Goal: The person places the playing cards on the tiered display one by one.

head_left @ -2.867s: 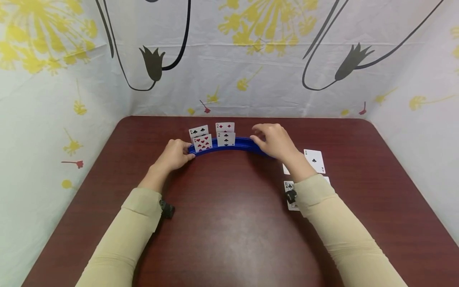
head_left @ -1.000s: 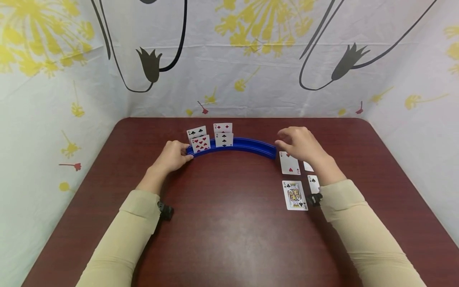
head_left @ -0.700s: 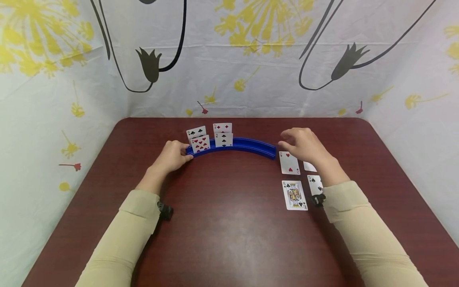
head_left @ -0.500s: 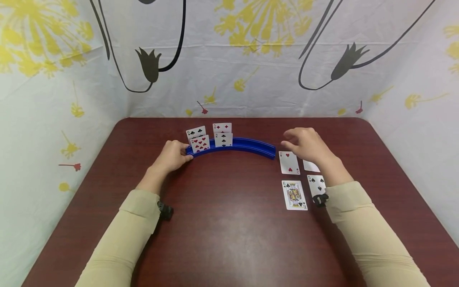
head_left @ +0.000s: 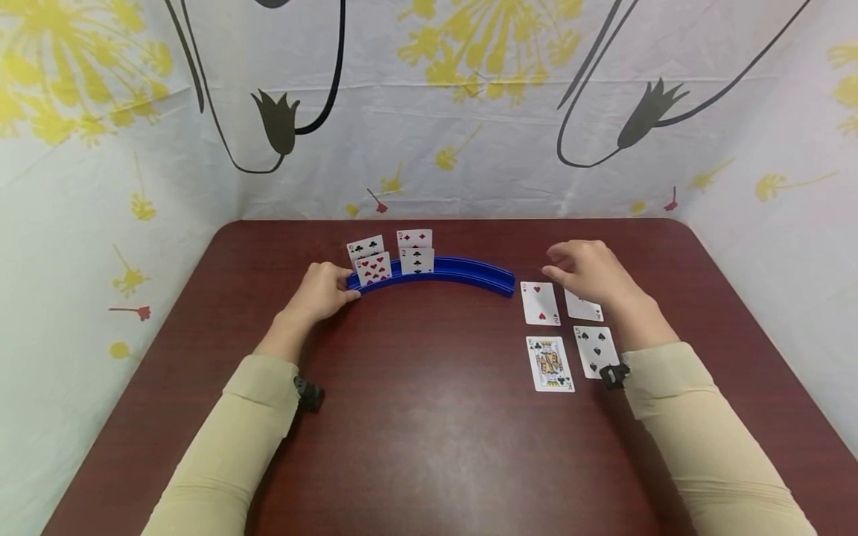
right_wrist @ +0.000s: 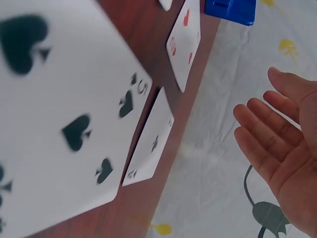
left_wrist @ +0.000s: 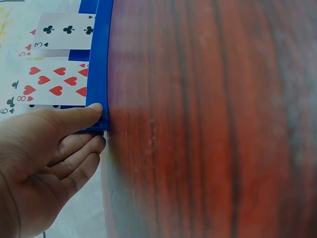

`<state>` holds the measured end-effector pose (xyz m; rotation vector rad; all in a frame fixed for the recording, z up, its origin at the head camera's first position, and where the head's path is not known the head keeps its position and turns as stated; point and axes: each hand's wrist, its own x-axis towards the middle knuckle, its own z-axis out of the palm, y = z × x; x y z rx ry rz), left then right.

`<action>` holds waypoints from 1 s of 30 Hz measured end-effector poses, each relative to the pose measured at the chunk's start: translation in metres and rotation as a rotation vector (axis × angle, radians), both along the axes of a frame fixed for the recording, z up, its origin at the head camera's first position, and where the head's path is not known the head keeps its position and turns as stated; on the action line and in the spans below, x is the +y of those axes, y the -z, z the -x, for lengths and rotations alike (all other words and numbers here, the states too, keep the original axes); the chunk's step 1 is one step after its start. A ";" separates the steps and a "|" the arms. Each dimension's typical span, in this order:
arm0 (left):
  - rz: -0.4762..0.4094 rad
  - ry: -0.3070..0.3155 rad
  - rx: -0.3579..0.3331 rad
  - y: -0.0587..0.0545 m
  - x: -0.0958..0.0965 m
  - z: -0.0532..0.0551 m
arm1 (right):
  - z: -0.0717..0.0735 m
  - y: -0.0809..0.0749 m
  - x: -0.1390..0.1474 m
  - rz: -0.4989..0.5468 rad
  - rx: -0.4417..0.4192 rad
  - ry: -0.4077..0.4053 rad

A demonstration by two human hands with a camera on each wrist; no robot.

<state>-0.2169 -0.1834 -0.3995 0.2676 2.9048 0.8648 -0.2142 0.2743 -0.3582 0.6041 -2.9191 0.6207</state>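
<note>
L hand (head_left: 320,290) pinches blue rack (head_left: 472,274) at left end, R hand (head_left: 591,271) loose, holding nothing, nr flat cards (head_left: 540,305) at right; prob. card-loading step, next needs an edge pinch.

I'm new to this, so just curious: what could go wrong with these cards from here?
The left hand grips one end of the blue curved card holder, so a jolt might topple the standing eight of hearts. The right wrist's camera overlaps the five of spades in the head view; lowering it could nudge that card.
</note>
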 end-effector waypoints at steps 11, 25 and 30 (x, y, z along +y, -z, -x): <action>-0.003 -0.004 0.000 0.000 -0.001 0.001 | -0.005 0.005 0.015 -0.019 -0.063 0.038; -0.005 -0.006 0.001 0.002 -0.001 0.002 | -0.010 0.013 0.034 -0.131 -0.203 0.072; -0.005 -0.001 -0.002 0.003 -0.002 0.003 | -0.012 0.018 0.039 -0.164 -0.245 0.083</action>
